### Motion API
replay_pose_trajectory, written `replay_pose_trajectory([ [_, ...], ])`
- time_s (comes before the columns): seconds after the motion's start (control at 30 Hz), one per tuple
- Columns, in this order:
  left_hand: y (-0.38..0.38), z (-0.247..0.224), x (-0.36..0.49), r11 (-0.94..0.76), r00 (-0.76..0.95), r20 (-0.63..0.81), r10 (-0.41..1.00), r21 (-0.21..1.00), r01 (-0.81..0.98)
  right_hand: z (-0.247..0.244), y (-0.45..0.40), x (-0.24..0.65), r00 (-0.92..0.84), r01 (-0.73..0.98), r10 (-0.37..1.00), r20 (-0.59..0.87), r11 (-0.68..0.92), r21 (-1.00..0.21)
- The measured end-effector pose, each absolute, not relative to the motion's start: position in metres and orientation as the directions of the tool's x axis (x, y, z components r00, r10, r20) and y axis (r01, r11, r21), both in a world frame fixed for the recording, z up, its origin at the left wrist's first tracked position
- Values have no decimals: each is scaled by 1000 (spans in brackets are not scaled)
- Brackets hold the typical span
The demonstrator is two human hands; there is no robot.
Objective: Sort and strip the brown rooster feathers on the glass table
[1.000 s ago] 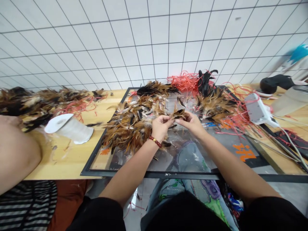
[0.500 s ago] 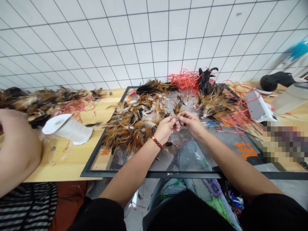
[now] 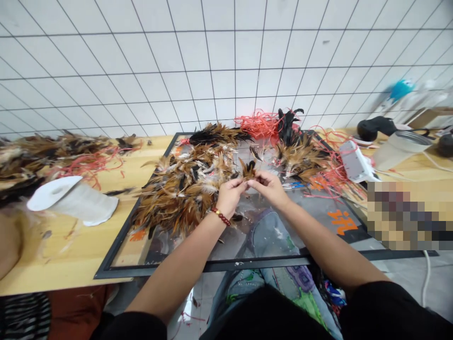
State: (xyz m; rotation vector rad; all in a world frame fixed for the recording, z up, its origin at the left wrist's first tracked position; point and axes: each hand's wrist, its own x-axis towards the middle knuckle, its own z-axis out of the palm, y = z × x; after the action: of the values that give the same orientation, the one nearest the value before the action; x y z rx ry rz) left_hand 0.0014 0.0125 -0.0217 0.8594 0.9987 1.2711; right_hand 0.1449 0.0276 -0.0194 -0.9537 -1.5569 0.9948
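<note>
Pinching feather tuft (image 3: 248,168) in narrowed fingers of left hand (image 3: 229,195) and right hand (image 3: 272,190). Just straightened right thumb; still mid-handling.

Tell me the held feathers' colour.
The held feathers are brown and black, best seen in the head view.

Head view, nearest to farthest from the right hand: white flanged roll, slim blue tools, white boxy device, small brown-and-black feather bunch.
From the right hand:
1. Feather bunch: touching, on its left
2. Blue tools: close by, right
3. Boxy device: farther right
4. Flanged roll: far left
</note>
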Motion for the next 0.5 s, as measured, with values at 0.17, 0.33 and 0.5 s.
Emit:
replay_pose_trajectory([
  [0.17, 11, -22, 4, 39, 31, -32, 999, 961, -274, 1, 38, 170, -8, 101, 937, 348, 347, -932],
  [0.33, 11, -16, 4, 32, -38, -45, 998, 959, -283, 7, 57, 236, 334, 165, 936, 114, 61, -984],
  [0.5, 11, -12, 3, 13, -82, -41, 996, 947, -320, -7, 65, 278, 531, 432, 805, 263, 9, -902],
])
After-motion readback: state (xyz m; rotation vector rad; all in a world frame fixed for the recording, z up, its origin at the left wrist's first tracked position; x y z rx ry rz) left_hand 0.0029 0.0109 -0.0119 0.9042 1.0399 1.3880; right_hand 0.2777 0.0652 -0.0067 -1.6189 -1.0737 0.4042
